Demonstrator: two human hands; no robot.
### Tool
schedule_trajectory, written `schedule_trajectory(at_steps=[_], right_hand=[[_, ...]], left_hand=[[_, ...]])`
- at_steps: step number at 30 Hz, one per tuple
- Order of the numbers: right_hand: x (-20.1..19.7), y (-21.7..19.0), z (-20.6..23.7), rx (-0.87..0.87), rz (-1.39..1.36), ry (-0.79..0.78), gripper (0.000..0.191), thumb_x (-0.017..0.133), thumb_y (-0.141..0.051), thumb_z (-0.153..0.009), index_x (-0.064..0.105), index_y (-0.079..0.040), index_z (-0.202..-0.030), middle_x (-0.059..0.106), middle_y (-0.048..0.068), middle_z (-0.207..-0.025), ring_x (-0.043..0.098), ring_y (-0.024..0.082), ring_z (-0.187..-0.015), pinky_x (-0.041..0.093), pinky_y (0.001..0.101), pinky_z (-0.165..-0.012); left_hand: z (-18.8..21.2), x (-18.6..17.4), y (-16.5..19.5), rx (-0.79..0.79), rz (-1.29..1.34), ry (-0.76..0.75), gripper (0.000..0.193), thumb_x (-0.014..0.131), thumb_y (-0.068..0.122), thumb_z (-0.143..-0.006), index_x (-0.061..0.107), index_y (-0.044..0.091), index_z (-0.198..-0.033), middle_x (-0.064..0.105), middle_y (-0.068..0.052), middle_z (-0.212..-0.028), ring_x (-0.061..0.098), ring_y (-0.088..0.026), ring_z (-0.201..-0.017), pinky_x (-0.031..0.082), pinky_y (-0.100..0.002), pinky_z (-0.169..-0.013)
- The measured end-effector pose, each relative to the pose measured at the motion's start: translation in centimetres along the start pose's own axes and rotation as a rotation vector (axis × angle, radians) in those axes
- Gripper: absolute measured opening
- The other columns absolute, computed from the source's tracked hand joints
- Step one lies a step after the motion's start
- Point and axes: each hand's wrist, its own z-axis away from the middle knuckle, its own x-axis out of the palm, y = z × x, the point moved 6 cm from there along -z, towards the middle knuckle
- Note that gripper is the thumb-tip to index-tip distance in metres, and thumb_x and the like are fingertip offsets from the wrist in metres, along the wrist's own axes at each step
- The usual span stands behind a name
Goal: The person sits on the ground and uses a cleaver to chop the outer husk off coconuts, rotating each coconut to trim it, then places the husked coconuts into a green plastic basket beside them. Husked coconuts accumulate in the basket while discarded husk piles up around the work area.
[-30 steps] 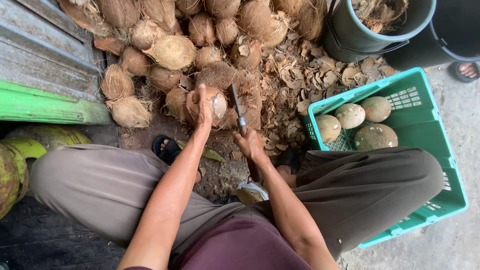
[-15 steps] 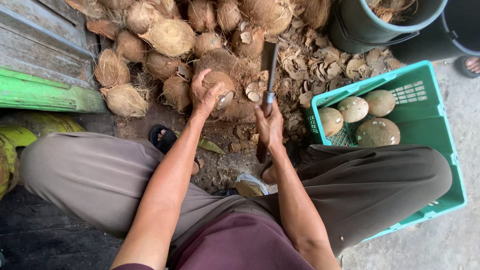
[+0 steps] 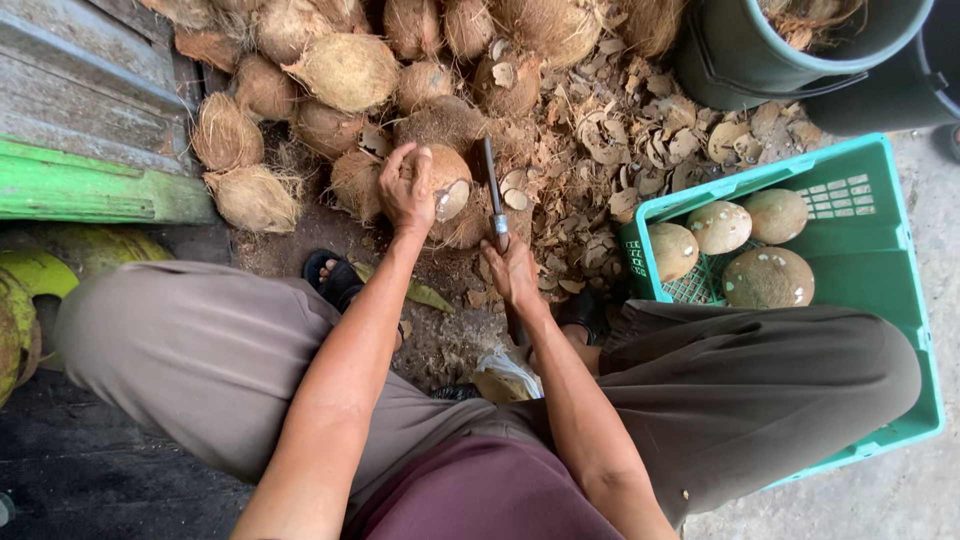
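Husky brown coconut looks heavy and hard, so we clamp our left hand over its top while right-hand fingers wrap the knife handle.

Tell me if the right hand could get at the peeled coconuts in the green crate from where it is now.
Probably yes. The right hand grips a knife just left of the green crate, whose top is open; the peeled coconuts lie uncovered. Only the crate's rim stands between, but the hand is occupied.
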Motion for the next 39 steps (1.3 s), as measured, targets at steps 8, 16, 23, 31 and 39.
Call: schedule_trajectory(at_steps=[8, 16, 23, 31, 39], right_hand=[[-0.2, -1.2, 0.4, 0.171, -0.118, -0.098, 0.018, 0.060, -0.030, -0.099, 0.057, -0.013, -0.094, 0.051, -0.001, -0.062, 0.047, 0.013, -0.049, 0.041, 0.0331, -0.044], [-6.4, -9.2, 0.2, -0.040, -0.510, 0.040, 0.035, 0.063, -0.028, -0.101, 0.045, -0.014, -0.074, 0.052, 0.001, -0.056, 0.047, 0.010, -0.040, 0.044, 0.0288, -0.034], [-2.7, -9.4, 1.8, -0.001, -0.467, -0.173, 0.018, 0.062, -0.023, -0.098, 0.061, -0.015, -0.082, 0.055, -0.003, -0.062, 0.051, 0.007, -0.044, 0.047, 0.0264, -0.036], [-7.0, -11.1, 1.3, -0.249, -0.573, 0.164, 0.035, 0.066, -0.027, -0.103, 0.056, -0.011, -0.074, 0.055, 0.002, -0.055, 0.052, 0.010, -0.040, 0.048, 0.0283, -0.036], [-2.8, -10.6, 1.5, 0.033, -0.312, -0.019, 0.034, 0.072, -0.026, -0.099, 0.052, -0.010, -0.077, 0.053, -0.002, -0.058, 0.047, 0.008, -0.043, 0.040, 0.0265, -0.036]], left_hand=[[0.4, -0.2, 0.7, 0.007, 0.058, 0.024, 0.044, 0.057, 0.052, -0.094, 0.072, 0.015, -0.112, 0.074, -0.009, -0.118, 0.067, -0.027, -0.111, 0.051, -0.046, -0.097], [-0.7, 0.4, 1.0, -0.151, 0.086, -0.004, 0.048, 0.050, 0.058, -0.095, 0.076, 0.018, -0.101, 0.073, -0.002, -0.092, 0.064, -0.017, -0.075, 0.051, -0.039, -0.066], [-1.0, 0.5, 1.2, -0.269, 0.163, 0.011, 0.044, 0.058, 0.056, -0.091, 0.077, 0.017, -0.095, 0.066, -0.004, -0.075, 0.055, -0.014, -0.058, 0.043, -0.034, -0.051], [-1.4, 0.4, 1.8, -0.195, 0.196, -0.010, 0.042, 0.056, 0.049, -0.092, 0.075, 0.012, -0.096, 0.073, -0.008, -0.091, 0.068, -0.021, -0.078, 0.054, -0.039, -0.066], [-0.5, 0.2, 2.8, -0.110, 0.270, 0.004, 0.039, 0.062, 0.045, -0.094, 0.074, 0.008, -0.098, 0.075, -0.011, -0.092, 0.069, -0.024, -0.083, 0.056, -0.043, -0.080]])
